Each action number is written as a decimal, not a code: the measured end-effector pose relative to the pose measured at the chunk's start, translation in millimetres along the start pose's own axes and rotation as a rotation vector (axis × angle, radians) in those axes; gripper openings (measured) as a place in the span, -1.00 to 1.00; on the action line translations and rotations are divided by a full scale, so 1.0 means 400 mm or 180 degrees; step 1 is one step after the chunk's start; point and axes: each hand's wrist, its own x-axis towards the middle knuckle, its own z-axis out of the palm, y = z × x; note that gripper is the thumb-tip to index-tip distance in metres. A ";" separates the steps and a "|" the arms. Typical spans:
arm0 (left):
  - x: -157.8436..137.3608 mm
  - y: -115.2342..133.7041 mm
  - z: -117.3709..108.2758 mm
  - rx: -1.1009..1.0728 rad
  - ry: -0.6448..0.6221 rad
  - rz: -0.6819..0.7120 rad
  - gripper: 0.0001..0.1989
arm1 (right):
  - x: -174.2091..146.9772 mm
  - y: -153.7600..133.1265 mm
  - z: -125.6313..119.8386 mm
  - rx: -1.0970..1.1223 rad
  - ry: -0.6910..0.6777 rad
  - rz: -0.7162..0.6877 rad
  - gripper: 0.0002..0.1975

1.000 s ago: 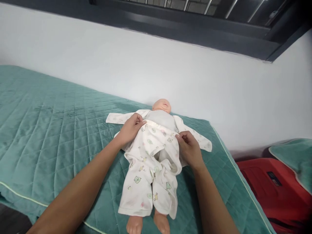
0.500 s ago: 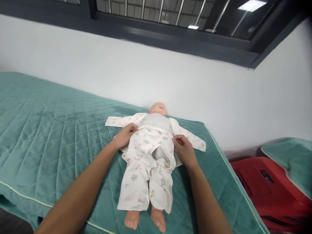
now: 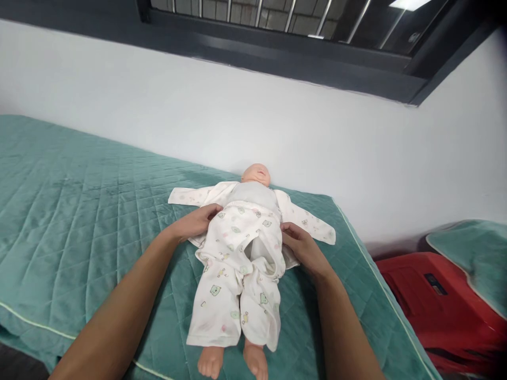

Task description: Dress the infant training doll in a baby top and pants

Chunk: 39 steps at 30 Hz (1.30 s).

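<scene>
A baby doll (image 3: 256,174) lies on its back, feet toward me, arms spread. A white printed top (image 3: 307,217) covers its arms and lies open over a pale grey chest. Printed white baby trousers (image 3: 237,232) reach up to the belly, with a gap at the crotch, and both bare feet show below the legs. My left hand (image 3: 196,221) is at the left side of the waist, fingers closed on the trousers' edge, the tips partly hidden. At the opposite side, my right hand (image 3: 303,244) pinches the trousers with bent fingers.
The doll rests on a green quilted bed cover (image 3: 99,227) against a white wall (image 3: 222,116). Above is a dark window frame (image 3: 277,53) with metal bars. A red plastic chair or case (image 3: 431,301) stands past the bed's right edge, a green cloth (image 3: 467,248) partly over it.
My left wrist has shifted a little left and lower, with the fingers straighter. My right fingers have also straightened slightly at the waist. The doll and clothes look nearly the same.
</scene>
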 end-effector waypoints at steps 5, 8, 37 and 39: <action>0.004 -0.012 0.006 0.0035 0.0182 0.0099 -0.81 | 0.008 0.010 -0.004 -0.0114 0.0020 0.0000 -0.73; 0.011 -0.027 0.010 -0.0119 0.0218 0.0061 -0.82 | 0.011 0.016 -0.002 -0.0110 0.0079 -0.0023 -0.75; 0.096 -0.001 -0.010 0.0055 -0.0430 -0.0280 -0.76 | 0.068 -0.054 -0.002 -0.1136 -0.0300 -0.0074 -0.88; 0.093 -0.006 -0.010 -0.0158 -0.0524 -0.0236 -0.72 | 0.063 -0.053 -0.003 -0.1027 -0.0318 -0.0114 -0.83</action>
